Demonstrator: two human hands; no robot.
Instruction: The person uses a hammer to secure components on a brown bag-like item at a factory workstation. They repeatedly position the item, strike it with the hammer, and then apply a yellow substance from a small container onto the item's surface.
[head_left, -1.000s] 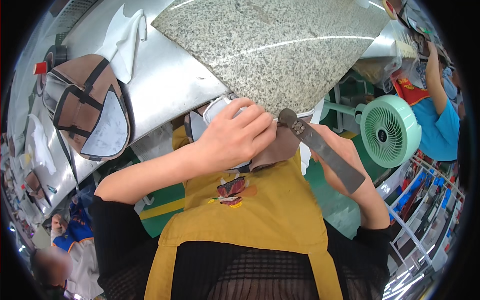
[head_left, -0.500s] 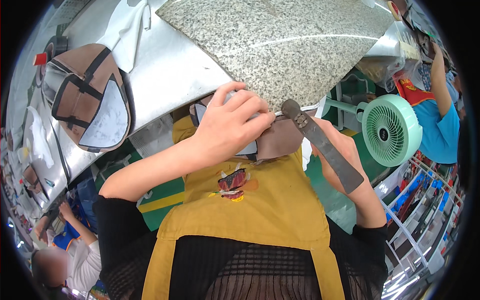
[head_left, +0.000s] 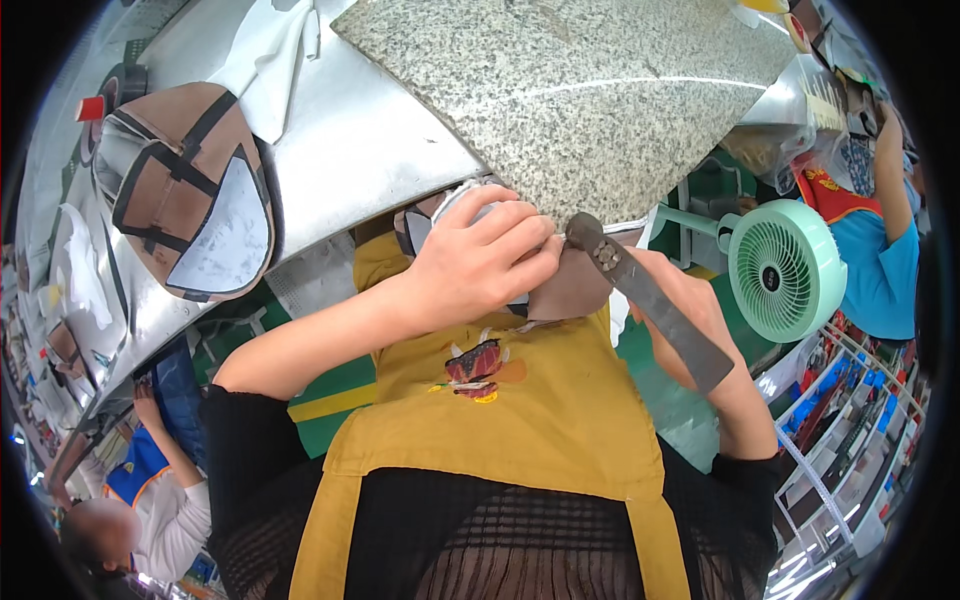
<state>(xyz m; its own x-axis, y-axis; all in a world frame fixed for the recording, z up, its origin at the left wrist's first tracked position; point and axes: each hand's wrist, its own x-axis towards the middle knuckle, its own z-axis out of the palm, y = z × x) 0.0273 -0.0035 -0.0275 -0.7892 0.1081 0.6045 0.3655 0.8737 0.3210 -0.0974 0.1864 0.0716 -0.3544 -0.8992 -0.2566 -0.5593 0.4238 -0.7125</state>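
Since 1 second ago the view has tipped a little: the stone slab (head_left: 570, 90) fills more of the upper middle, and the left hand (head_left: 480, 265) has slid from over the slab's corner to just below its lower edge, fingers now stretched toward the knife (head_left: 650, 300). That suggests the work piece is being repositioned against the blade rather than cut on the slab.

Largest first: the slab is speckled grey granite, flat and polished, with a bright streak of light across it. Under it lies a dull metal table (head_left: 350, 150), smooth and scuffed. At upper left sits a brown leather shoe upper (head_left: 190, 190), curved, with dark straps and a pale lining. The mint-green fan (head_left: 785, 270) at right is round and ribbed.

The left hand is curled closed around a pale and brown leather piece (head_left: 570, 290), centre frame. The right hand (head_left: 690, 310) grips the knife, a flat, worn grey steel strip.
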